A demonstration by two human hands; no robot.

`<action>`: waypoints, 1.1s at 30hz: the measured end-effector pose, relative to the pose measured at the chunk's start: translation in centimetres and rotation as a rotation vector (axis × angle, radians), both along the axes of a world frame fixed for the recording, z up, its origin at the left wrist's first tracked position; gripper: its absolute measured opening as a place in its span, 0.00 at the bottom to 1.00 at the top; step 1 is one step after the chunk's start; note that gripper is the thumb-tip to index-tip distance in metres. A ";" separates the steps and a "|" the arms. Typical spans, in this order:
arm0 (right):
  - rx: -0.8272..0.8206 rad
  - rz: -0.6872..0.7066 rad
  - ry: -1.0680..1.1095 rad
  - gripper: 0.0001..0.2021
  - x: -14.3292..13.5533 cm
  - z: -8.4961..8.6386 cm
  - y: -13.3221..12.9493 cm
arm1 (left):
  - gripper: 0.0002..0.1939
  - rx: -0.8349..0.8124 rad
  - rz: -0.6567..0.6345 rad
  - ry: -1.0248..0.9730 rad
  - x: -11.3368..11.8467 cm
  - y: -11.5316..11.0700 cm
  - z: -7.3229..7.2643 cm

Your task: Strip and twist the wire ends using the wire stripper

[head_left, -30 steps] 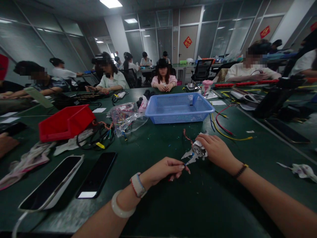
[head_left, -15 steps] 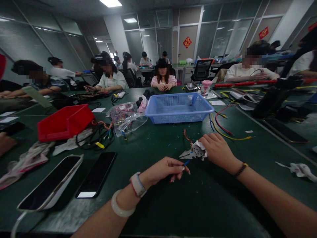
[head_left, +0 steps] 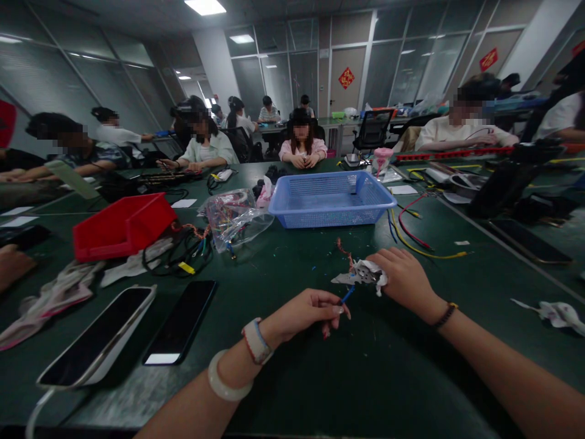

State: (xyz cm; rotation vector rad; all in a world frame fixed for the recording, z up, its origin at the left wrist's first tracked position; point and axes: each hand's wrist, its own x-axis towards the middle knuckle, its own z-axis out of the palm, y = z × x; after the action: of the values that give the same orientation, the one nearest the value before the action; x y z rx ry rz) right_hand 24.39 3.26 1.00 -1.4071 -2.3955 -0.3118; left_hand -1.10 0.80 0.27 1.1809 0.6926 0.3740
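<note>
Between the fingertips of my left hand (head_left: 322,306) is a blue wire (head_left: 348,294), pinched so that its free end points up and to the right. My right hand (head_left: 398,272) is closed around wire strippers (head_left: 363,272), whose handle side is wrapped in white paper or cloth. Their grey jaws lie at the upper end of the blue wire; whether they bite on it I cannot tell. Just behind the tool, a twisted copper-coloured strand (head_left: 343,251) rises from the table. Something red shows under my left fingers, too small to name.
A blue mesh basket (head_left: 333,217) stands ahead, with yellow, red and blue wires (head_left: 414,247) to its right. On the left are a red bin (head_left: 121,228), a clear bag of wires (head_left: 235,222) and two phones, one black (head_left: 183,320). Several people sit around the tables.
My right hand and the wire strippers have shifted slightly to the right and up. More of the blue wire now shows between my left fingertips and the jaws.
</note>
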 end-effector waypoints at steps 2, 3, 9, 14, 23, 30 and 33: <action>-0.074 0.006 0.034 0.11 0.1 0.2 -0.1 | 0.11 0.008 -0.005 0.002 0.0 0.0 -0.1; -0.115 0.005 0.056 0.12 0.2 0.3 -0.1 | 0.11 0.010 -0.006 0.006 0.0 0.0 -0.1; -0.261 0.005 0.163 0.20 0.7 0.7 -0.3 | 0.11 0.002 0.039 0.015 0.2 -0.2 0.1; -0.354 0.015 0.254 0.20 0.7 1.2 -0.4 | 0.13 0.034 0.058 0.027 0.3 -0.3 0.2; -0.411 0.013 0.428 0.12 0.8 1.7 -0.3 | 0.14 0.098 0.126 0.068 0.3 0.0 -0.7; -0.581 -0.121 0.579 0.13 1.8 2.0 2.4 | 0.15 0.120 0.204 0.033 0.3 0.0 -0.7; -0.690 -0.119 0.732 0.09 1.6 3.7 4.4 | 0.14 0.146 0.249 0.008 0.4 0.0 -0.7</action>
State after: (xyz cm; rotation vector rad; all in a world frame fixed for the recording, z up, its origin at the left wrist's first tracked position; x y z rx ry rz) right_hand 26.01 7.61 4.70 -1.5497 -1.8429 0.9312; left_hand -0.71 0.82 -0.39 1.2373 0.8335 0.6372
